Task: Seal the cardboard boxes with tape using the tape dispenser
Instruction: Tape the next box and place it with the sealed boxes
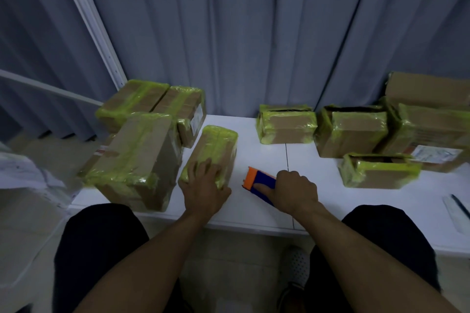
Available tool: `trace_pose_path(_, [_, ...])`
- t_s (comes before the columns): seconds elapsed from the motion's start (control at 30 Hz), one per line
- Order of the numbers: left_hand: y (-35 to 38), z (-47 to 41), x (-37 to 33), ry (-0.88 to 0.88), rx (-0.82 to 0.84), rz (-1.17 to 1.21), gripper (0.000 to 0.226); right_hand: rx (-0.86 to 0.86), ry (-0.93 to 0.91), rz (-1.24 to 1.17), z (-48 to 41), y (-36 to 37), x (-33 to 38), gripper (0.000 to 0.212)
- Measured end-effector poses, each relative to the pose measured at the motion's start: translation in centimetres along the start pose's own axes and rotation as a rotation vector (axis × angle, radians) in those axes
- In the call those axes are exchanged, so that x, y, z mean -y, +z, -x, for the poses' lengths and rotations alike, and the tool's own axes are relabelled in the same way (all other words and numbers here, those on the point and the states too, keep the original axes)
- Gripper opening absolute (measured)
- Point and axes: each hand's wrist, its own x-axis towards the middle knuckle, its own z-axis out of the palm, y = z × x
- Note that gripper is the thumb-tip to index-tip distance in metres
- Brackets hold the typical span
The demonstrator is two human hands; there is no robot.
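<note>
A narrow cardboard box (216, 145) wrapped in yellow-green tape lies on the white table (259, 129), slanting away from me. My left hand (203, 187) rests on its near end, fingers spread over the top and thumb at the right side. To the right, my right hand (296, 189) grips the blue and orange tape dispenser (258, 181), with the index finger along its side. The dispenser sits just above the table, its orange end pointing toward the box, a short gap between them.
Three taped boxes (137, 155) are grouped at the left, one large in front. Several taped boxes, some with open slits on top, stand at the right (286, 124) (353, 131) (379, 170) (432, 129). A grey curtain hangs behind. Papers lie at the far left (23, 173).
</note>
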Motion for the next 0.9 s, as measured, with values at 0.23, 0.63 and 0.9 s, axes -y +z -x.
trace_pose_path(0.23, [-0.3, 1.4, 0.2, 0.073, -0.092, 0.066, 0.056, -0.039, 0.007, -0.207, 0.6, -0.4, -1.7, 0.068])
trace_pose_path(0.63, [-1.9, -4.3, 0.2, 0.246, 0.304, -0.187, 0.081, 0.074, -0.058, -0.673, -5.8, -6.0, 0.6, 0.068])
trace_pose_path(0.9, [-0.2, -14.0, 0.2, 0.255, 0.333, -0.231, 0.091, 0.077, -0.021, -0.896, -13.6, -5.8, 1.2, 0.043])
